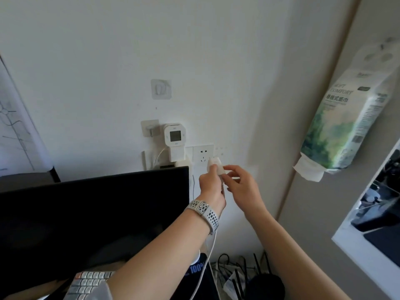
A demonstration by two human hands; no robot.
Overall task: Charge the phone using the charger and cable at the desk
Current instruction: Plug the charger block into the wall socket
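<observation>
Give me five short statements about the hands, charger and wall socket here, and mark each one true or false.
1. The left hand holds the white charger near the wall socket. True.
2. The charger is fully plugged into the socket. False: it is held just to the socket's lower right, still in hand.
3. A white cable hangs below the left hand. True.
4. The watch band is on the right wrist. False: it is on the left wrist.
5. The right hand rests on the keyboard. False: it is raised beside the charger.
</observation>
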